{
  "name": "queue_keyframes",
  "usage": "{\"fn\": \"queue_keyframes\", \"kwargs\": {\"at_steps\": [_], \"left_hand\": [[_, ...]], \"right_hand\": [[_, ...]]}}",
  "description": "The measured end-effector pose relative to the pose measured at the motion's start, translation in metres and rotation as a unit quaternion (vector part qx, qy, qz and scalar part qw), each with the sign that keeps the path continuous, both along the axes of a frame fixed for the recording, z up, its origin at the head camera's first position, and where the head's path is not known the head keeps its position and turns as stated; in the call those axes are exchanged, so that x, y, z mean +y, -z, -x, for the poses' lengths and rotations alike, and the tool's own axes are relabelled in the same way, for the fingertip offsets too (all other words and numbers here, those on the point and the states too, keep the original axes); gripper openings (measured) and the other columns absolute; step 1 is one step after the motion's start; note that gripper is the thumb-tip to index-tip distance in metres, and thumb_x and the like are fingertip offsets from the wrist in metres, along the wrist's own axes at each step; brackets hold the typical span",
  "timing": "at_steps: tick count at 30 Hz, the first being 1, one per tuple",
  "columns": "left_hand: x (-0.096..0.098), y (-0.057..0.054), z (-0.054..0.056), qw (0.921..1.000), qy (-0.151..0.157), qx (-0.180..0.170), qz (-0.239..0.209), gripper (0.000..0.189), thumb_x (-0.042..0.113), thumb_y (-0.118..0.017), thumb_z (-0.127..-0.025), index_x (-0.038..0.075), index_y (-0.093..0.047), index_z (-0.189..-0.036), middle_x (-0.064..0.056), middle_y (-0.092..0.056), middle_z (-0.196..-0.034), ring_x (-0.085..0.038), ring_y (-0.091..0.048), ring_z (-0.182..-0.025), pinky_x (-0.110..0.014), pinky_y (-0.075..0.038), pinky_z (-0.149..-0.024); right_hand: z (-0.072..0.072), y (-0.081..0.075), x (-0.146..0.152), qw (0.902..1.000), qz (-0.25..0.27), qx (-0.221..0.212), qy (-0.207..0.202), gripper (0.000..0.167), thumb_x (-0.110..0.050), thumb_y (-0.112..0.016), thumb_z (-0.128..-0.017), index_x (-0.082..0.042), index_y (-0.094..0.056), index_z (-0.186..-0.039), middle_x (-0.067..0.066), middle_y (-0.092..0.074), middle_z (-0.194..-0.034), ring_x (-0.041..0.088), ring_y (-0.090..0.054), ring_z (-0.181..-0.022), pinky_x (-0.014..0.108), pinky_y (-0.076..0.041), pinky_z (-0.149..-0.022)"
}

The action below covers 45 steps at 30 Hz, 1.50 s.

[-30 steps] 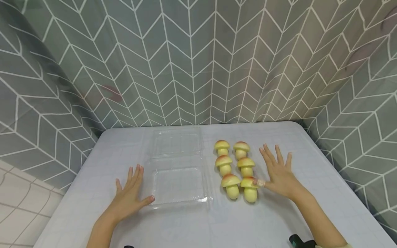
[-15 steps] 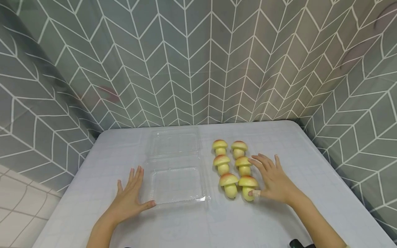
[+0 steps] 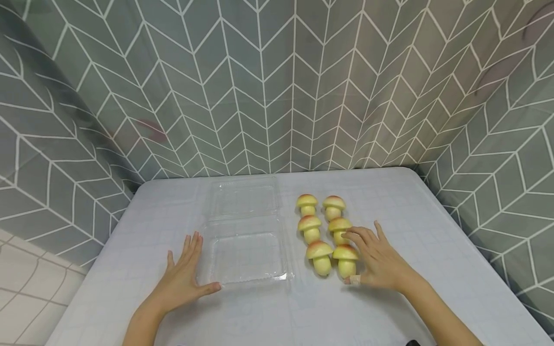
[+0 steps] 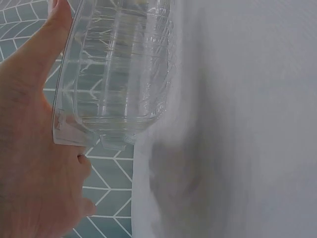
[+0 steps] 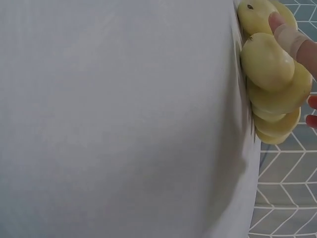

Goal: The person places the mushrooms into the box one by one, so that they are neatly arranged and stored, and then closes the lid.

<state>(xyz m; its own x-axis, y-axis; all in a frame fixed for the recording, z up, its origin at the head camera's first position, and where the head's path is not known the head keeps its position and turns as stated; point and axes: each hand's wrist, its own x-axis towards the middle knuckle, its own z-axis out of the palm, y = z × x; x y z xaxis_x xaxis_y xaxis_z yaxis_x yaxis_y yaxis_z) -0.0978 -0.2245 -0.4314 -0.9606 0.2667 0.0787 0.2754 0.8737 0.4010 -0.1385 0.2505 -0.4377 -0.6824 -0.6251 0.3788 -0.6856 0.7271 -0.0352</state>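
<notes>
Left hand (image 3: 183, 276) at open clear-plastic hinged box (image 3: 246, 259); right hand (image 3: 383, 264) at six yellow, red-tinged mushroom-shaped pieces (image 3: 309, 228).
Left fingers straight, thumb by box's near-left corner; right fingers loosely bent beside near right-hand piece (image 3: 345, 262), grip unconfirmed. Box lid lies toward far edge of white table (image 3: 242, 317). Gap separates box from pieces; tabletop extends from right hand to right edge.

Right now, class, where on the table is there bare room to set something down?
Bare table shows in front of the clear container; at the far right, beyond the right hand; and at the far left, beyond the left hand. Crowded: the six mushroom shapes, with the right hand close in.
</notes>
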Motion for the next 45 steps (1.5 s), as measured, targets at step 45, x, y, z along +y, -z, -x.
{"fn": "queue_keyframes", "kwargs": {"at_steps": [45], "left_hand": [[0.004,0.002,-0.004,0.9995,-0.009,-0.017,-0.023,0.123,0.062,-0.073,-0.072,-0.009,-0.009,-0.150,-0.022,0.000,-0.159,-0.036,0.001,-0.146,-0.072,0.000,-0.104]], "right_hand": [[0.020,-0.058,-0.013,0.9959,0.082,0.030,-0.021,0.083,-0.027,-0.073,-0.059,0.002,-0.040,-0.128,0.012,-0.047,-0.123,0.028,-0.048,-0.114,0.058,-0.028,-0.104]]}}
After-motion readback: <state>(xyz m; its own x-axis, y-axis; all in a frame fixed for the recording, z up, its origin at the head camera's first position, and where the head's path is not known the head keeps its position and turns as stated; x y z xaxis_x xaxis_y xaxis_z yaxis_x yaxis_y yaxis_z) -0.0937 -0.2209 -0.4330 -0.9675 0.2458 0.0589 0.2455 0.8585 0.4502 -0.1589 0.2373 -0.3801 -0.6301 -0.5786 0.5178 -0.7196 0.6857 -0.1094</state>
